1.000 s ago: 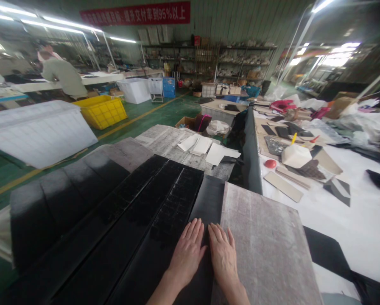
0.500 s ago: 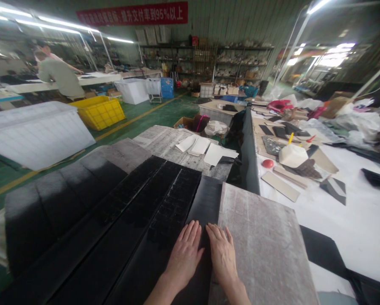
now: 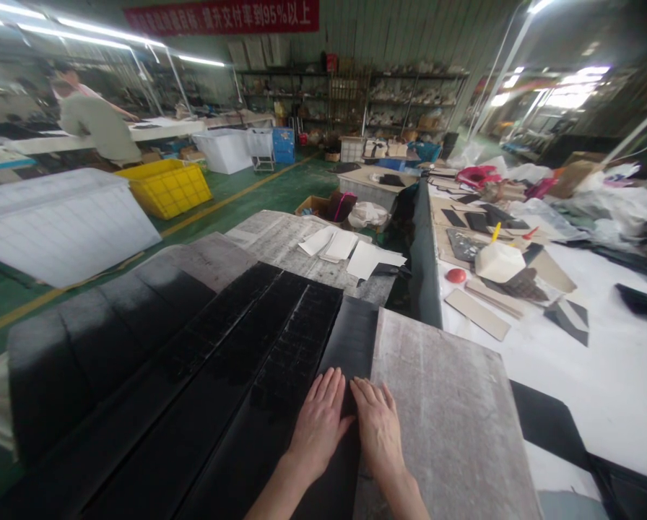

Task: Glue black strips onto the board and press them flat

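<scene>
A long black strip of sheet material (image 3: 352,339) lies flat under both my hands. My left hand (image 3: 320,419) rests on it palm down near its left side, fingers stretched out. On its right edge lies my right hand (image 3: 376,426), also flat, with the fingers extended. Several shiny black strips (image 3: 258,347) lie side by side to the left, their long edges running away from me. To the right a worn grey-brown board (image 3: 443,404) shows beside the strip. Neither hand grasps anything.
A white-topped table (image 3: 616,390) on the right carries a white container (image 3: 500,261), a red round object (image 3: 456,276) and scraps. White pieces (image 3: 370,258) lie on the far board. White (image 3: 63,227) and yellow bins (image 3: 166,188) stand left; a person (image 3: 96,123) bends over a table behind.
My left hand has slid slightly forward along the strip. The right hand stays almost in place, and the view has tilted a little.
</scene>
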A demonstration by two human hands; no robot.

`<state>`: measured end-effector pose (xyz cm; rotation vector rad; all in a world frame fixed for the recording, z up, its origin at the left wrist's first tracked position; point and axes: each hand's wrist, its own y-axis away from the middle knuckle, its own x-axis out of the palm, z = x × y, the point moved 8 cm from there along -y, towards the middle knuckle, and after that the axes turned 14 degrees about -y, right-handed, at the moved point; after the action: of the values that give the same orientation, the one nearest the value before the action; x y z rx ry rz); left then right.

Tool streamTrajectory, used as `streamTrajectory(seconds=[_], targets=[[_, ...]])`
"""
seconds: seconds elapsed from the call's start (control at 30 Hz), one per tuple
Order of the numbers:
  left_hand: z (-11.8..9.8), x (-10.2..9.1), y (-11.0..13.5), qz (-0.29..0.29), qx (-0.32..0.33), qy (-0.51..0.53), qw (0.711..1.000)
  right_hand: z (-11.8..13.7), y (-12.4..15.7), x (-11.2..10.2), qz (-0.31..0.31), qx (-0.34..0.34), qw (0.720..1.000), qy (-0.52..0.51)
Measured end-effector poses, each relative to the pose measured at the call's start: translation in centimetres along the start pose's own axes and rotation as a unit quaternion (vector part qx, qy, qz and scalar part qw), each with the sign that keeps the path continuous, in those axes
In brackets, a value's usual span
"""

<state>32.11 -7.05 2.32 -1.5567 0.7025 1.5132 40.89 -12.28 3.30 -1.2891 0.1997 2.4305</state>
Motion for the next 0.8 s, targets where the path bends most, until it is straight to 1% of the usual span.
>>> streamTrajectory(seconds=[0.27, 0.53, 0.67, 0.8], targets=[[0.09, 0.04, 0.16, -0.013, -0.001, 0.004, 1.000, -0.45, -0.02, -0.01, 0.015, 0.006, 1.000, -0.027], [0.02, 0.43, 0.48, -0.005, 0.002, 0.006, 1.000, -0.66, -0.02, -0.16, 0.016, 0.004, 0.999, -0.047], [-0.04, 0.12, 0.42, -0.020, 0.004, 0.000, 1.000, -0.49, -0.11, -0.40, 0.018, 0.009, 0.999, -0.033], [-0.05, 0.22, 0.40, -0.021, 0.004, -0.001, 1.000, -0.16, 0.00, -0.60, 0.011, -0.002, 1.000, -0.007]])
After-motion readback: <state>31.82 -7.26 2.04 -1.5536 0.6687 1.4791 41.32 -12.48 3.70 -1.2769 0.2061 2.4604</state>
